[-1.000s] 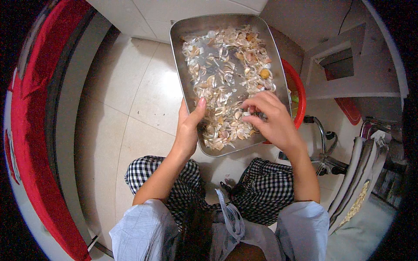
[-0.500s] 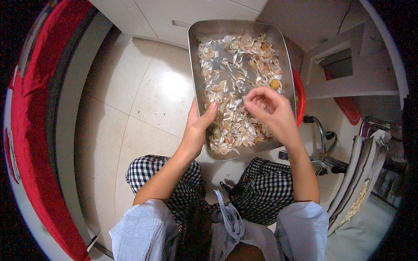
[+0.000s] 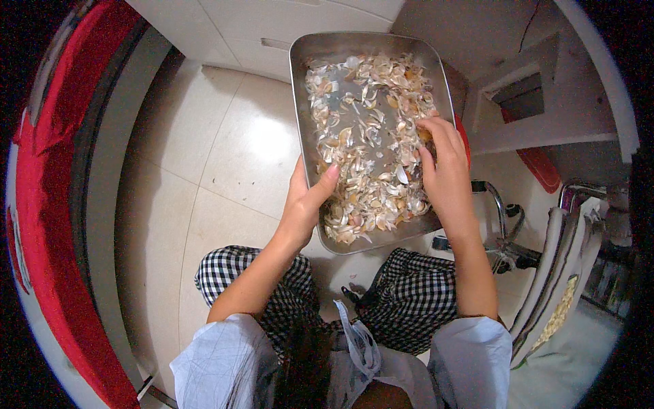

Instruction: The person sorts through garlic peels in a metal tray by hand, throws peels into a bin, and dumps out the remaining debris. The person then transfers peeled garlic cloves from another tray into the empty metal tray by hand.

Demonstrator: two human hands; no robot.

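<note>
Left hand is clamping the left wall of a deep silver-grey metal tray, rectangular with rounded corners; thumb is hooking over the rim, fingers are wrapping the outside. Right hand is hovering low at the tray's right side, thumb and fingers parted, bracketing a small orange-yellow lump; can't tell if fingertips are touching it. Tray is sitting in midair in front of the black-and-white checked cloth trousers, over glossy cream floor tiles.

Contents: thin, papery, curled off-white and tan flakes, like garlic skins, some looking translucent. They're bunching thick at the near end and along the right, thinning mid-tray where smooth dull metal is showing through. Red curved rim is peeking out behind the right wall.
</note>
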